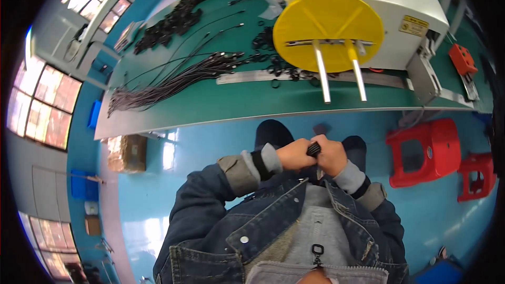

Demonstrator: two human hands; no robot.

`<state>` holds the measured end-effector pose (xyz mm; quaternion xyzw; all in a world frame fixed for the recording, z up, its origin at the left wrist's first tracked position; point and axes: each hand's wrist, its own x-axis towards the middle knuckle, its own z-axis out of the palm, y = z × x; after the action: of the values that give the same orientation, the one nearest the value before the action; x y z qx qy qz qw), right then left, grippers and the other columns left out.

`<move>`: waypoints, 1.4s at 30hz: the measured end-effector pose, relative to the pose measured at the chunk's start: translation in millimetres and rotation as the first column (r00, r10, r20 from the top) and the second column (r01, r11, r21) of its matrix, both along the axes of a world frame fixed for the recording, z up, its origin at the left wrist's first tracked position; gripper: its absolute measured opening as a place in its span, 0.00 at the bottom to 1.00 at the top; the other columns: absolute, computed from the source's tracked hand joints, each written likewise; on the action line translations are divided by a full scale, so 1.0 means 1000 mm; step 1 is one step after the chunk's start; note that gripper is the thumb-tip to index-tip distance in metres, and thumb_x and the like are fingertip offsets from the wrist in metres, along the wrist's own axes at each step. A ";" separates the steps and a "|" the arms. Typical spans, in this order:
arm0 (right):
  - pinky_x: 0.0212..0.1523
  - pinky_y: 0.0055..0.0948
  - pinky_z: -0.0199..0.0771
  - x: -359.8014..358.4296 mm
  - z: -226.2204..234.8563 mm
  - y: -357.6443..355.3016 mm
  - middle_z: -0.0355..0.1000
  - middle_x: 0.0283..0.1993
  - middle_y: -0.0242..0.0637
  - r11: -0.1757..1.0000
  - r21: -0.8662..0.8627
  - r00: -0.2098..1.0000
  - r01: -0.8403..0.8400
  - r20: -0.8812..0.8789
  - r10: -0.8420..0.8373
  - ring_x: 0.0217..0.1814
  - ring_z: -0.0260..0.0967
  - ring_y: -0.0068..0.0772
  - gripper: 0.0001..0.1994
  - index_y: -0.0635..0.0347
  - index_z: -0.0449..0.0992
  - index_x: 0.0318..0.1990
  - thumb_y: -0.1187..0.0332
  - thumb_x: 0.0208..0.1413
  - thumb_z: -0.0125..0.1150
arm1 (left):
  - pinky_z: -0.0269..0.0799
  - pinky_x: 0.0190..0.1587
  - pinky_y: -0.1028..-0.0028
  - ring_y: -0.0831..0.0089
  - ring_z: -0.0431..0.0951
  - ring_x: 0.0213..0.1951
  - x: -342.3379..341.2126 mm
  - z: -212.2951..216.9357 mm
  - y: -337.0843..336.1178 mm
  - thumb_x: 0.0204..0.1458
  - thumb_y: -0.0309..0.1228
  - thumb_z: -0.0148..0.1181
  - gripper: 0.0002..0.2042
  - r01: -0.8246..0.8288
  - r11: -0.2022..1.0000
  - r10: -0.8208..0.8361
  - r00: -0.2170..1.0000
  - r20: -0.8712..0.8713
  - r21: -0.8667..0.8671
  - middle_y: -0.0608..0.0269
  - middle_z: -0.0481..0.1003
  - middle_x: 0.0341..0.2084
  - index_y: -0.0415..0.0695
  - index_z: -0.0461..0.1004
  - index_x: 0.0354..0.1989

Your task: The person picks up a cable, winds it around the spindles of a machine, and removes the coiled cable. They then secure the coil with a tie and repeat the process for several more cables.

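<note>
Station: long green-topped bench (252,101) at twelve o'clock, forearms bent inward short of its edge.
Dark blue denim sleeves (195,194) enter, left from eight o'clock, right from between four and five; round yellow disc (329,18) stands at twelve. Left hand (293,154) and right hand (333,156) meet, fingers curled, closed on a small black ribbed bundle (314,149) between them; which bears the grip cannot be told.

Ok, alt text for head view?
A person's left hand and right hand hold a small black ribbed item before a green worktable. On it, a white machine bears a yellow disc with two metal rods; dark cables lie to the left.
</note>
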<state>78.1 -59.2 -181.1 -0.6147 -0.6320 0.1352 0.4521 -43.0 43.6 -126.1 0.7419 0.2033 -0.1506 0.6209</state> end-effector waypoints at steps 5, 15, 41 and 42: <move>0.25 0.43 0.67 0.003 0.009 0.001 0.69 0.22 0.47 0.981 -0.190 0.995 -0.038 0.078 0.054 0.25 0.68 0.54 0.10 0.62 0.64 0.36 0.70 0.44 0.52 | 0.69 0.27 0.73 0.73 0.74 0.24 -0.007 -0.030 -0.009 0.43 0.27 0.55 0.08 -0.129 0.984 0.118 0.989 0.090 0.126 0.60 0.72 0.19 0.35 0.69 0.28; 0.24 0.44 0.66 -0.014 0.012 0.029 0.69 0.25 0.50 0.981 -0.192 0.999 0.036 0.023 -0.032 0.25 0.67 0.54 0.13 0.63 0.64 0.30 0.61 0.50 0.53 | 0.68 0.35 0.71 0.68 0.74 0.32 -0.011 -0.022 -0.019 0.41 0.23 0.56 0.09 -0.437 0.883 0.320 0.826 0.464 0.170 0.55 0.73 0.23 0.35 0.70 0.33; 0.18 0.14 0.56 0.001 0.045 0.061 0.65 0.25 0.29 0.919 -0.097 0.277 -0.381 -0.961 0.014 0.22 0.58 0.15 0.05 0.62 0.71 0.32 0.69 0.54 0.53 | 0.63 0.22 0.82 0.82 0.67 0.20 -0.027 0.007 0.048 0.44 0.21 0.58 0.09 -0.583 0.706 0.708 0.566 0.422 -0.402 0.66 0.70 0.23 0.39 0.68 0.34; 0.18 0.14 0.56 -0.002 0.046 0.048 0.65 0.25 0.29 0.923 -0.094 0.269 -0.374 -0.963 0.011 0.22 0.58 0.15 0.05 0.62 0.71 0.32 0.69 0.54 0.53 | 0.63 0.22 0.82 0.82 0.67 0.20 -0.024 0.004 0.046 0.44 0.21 0.58 0.09 -0.578 0.718 0.696 0.573 0.433 -0.389 0.66 0.70 0.23 0.39 0.68 0.34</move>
<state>76.3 -10.8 -135.2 -0.3919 -0.2813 0.6222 0.6166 -67.5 89.9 -122.2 0.5596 0.2530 0.2844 0.7361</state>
